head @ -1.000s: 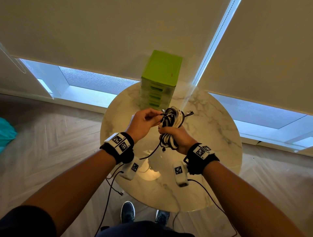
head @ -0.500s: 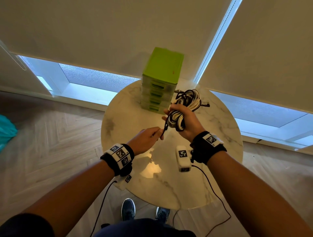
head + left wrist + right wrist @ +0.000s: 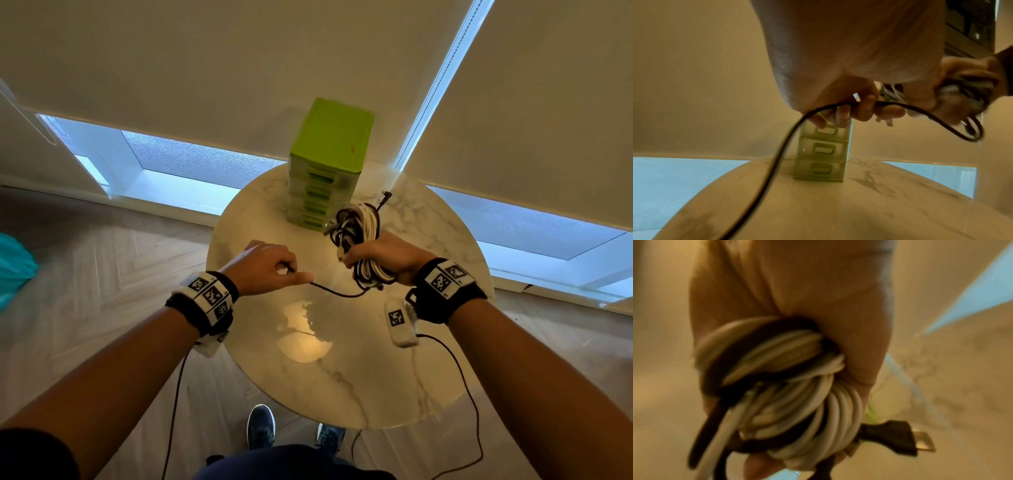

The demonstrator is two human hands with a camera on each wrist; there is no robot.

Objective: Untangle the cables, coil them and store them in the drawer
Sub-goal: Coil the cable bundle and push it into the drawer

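Observation:
A tangled bundle of black and white cables [image 3: 358, 236] [image 3: 789, 386] is gripped in my right hand [image 3: 383, 255] above the round marble table [image 3: 342, 370]. A black plug [image 3: 898, 439] sticks out of the bundle. One black cable strand [image 3: 337, 292] [image 3: 920, 110] runs from the bundle to my left hand [image 3: 270, 267], which grips it with curled fingers [image 3: 865, 107] to the left of the bundle. A green drawer unit [image 3: 325, 164] [image 3: 820, 151] with all visible drawers closed stands at the table's far edge.
Roller blinds cover the windows behind the table. Wood floor surrounds the table, with a teal object [image 3: 13, 270] at the far left. My shoes [image 3: 262, 425] show below the near table edge. Thin black leads hang from both wrist cameras.
The hands have drawn apart: my left hand moved left, pulling a black strand out of the bundle. My right hand, raised toward the drawer unit half a second ago, has come partly back down.

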